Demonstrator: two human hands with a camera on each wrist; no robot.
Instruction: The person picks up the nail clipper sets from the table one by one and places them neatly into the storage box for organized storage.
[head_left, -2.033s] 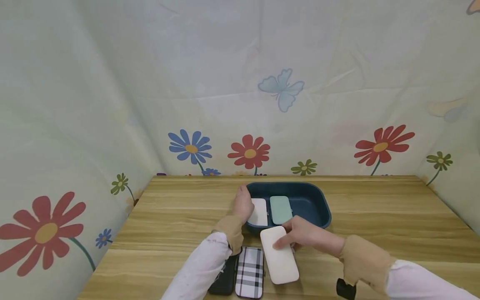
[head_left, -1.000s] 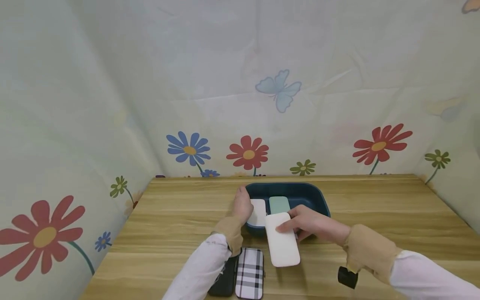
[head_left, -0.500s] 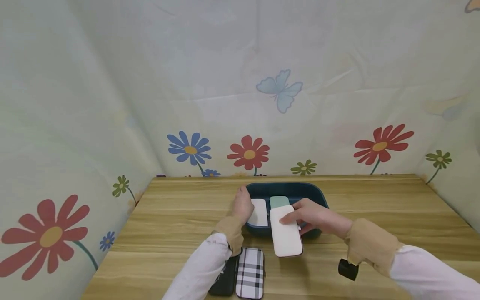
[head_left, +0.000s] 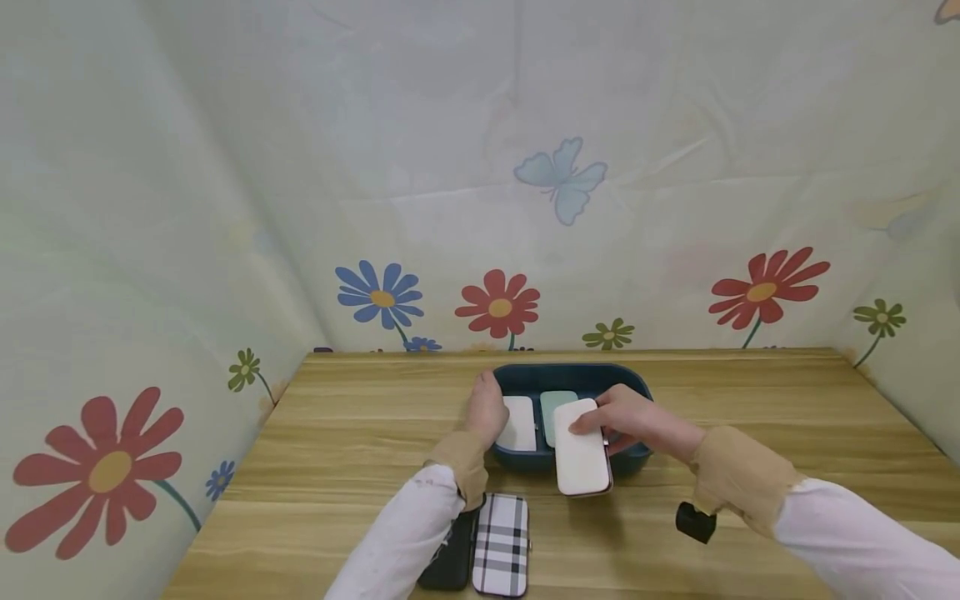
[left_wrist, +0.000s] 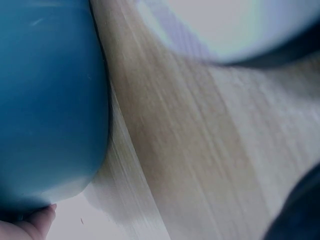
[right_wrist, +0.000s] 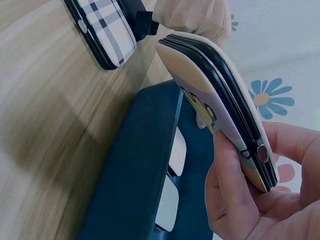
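Observation:
My right hand (head_left: pixel 637 418) pinches a slim white clasp case (head_left: pixel 582 460) over the front rim of a dark blue bin (head_left: pixel 592 373). In the right wrist view, the thumb and fingers hold the case's clasp side, and its patterned underside shows. Inside the bin lie a smaller white case (head_left: pixel 519 427) at the left and a pale green case (head_left: pixel 556 405), partly covered by the held one. My left hand (head_left: pixel 486 410) holds the bin's left end; most of its fingers are hidden, though fingertips (left_wrist: pixel 42 220) show by the bin in the left wrist view.
A plaid case (head_left: pixel 501 546) lies on the wooden table (head_left: pixel 360 450) in front of the bin. Beside it is a black case (head_left: pixel 450 558), partly under my left forearm. A flower-printed curtain (head_left: pixel 420 183) rises behind the table's back edge.
My right hand has lifted the white case from the table and carried it away from me, slightly right, to the bin's front rim. The left hand stays at the bin's left end.

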